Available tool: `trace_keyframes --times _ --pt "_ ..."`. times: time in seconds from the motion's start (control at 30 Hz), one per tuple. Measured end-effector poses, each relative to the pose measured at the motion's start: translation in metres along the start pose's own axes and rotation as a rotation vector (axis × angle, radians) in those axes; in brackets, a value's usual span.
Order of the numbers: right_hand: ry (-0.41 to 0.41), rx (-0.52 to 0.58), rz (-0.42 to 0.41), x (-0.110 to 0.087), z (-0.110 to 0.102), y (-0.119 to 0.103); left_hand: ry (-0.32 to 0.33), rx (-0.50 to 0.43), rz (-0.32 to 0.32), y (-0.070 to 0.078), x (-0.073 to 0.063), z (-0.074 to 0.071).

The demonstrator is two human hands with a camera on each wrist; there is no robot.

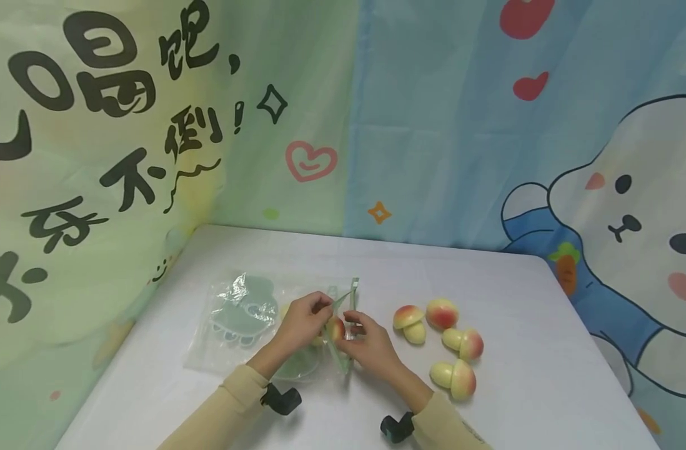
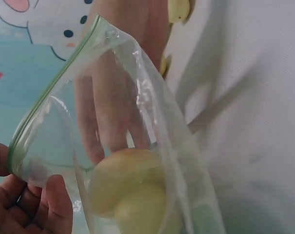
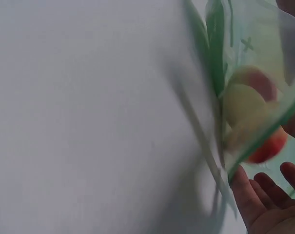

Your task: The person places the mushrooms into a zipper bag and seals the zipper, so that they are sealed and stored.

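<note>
White tabletop spreads before a cartoon curtain; on it lies the clear bag, probably light, limp and slippery, best pinched by its green rim. My left hand pinches that rim; my right hand, fingers loosely extended, reaches its mouth beside a toy mushroom.

From above the bench, the head view looks forward and down toward the printed backdrop, while both wrist views face, from close up, the clear bag that all three share.
</note>
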State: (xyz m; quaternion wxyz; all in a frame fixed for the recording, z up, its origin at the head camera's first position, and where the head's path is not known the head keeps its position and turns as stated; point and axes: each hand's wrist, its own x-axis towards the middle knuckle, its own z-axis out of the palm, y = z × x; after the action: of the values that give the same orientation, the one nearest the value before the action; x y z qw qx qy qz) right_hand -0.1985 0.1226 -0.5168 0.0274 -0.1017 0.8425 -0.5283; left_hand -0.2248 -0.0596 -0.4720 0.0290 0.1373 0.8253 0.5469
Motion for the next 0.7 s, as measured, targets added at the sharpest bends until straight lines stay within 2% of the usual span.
trace_keyframes --times 0.2,0.4,0.57,0.7 --pt "0.087 0.035 0.021 -0.02 -0.03 -0.003 0.001 -0.004 -0.018 -0.001 0.0 0.002" --pt "0.146 0.075 0.027 -0.048 -0.059 -0.004 0.009 0.003 -0.037 -0.002 -0.003 0.004" --pt "0.226 0.007 -0.001 -0.072 -0.088 -0.003 0.021 0.013 -0.058 -0.001 -0.004 0.004" --pt "0.299 -0.108 0.024 -0.093 -0.112 0.002 0.027 0.009 -0.065 0.0 -0.002 0.005"
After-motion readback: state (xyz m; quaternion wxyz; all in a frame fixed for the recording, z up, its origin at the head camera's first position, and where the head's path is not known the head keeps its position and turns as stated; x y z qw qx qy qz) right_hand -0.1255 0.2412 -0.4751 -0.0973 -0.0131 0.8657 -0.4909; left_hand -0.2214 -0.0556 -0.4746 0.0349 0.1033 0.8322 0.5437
